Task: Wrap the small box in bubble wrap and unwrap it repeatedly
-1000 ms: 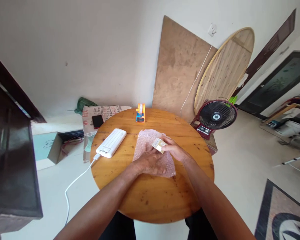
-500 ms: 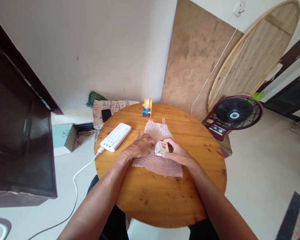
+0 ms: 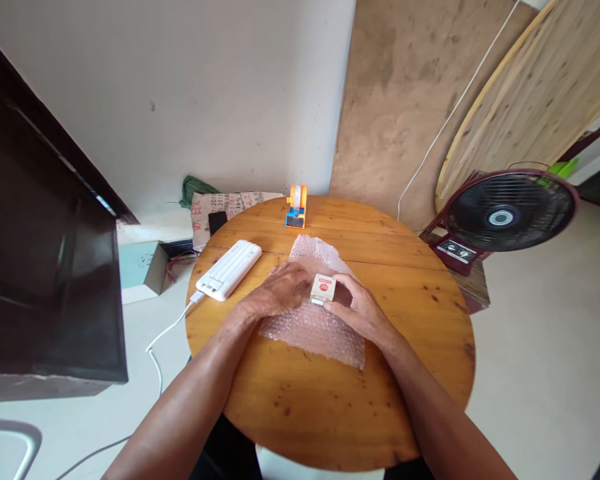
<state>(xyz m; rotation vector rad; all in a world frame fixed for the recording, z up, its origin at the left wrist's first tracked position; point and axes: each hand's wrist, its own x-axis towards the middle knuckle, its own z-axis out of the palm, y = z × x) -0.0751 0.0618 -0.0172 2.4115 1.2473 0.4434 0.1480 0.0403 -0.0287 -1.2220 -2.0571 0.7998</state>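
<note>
A small cream box (image 3: 323,289) with a red emblem sits on a sheet of bubble wrap (image 3: 310,327) on the round wooden table. The thumb and fingers of my right hand (image 3: 355,303) grip the box from its right side. My left hand (image 3: 284,290) lies flat with outstretched fingers on the left part of the bubble wrap, its fingertips close to the box. Part of the sheet is hidden under both hands.
A white power bank (image 3: 230,270) with a cable lies on the table's left. At the back edge stands an orange and blue tape dispenser (image 3: 296,208). A dark red fan (image 3: 500,217) is right of the table (image 3: 320,407); a dark cabinet (image 3: 45,267) is at left.
The box has turned, so its red-marked face now points more upward and toward me. My hands stay nearly in place; the view has shifted slightly.
</note>
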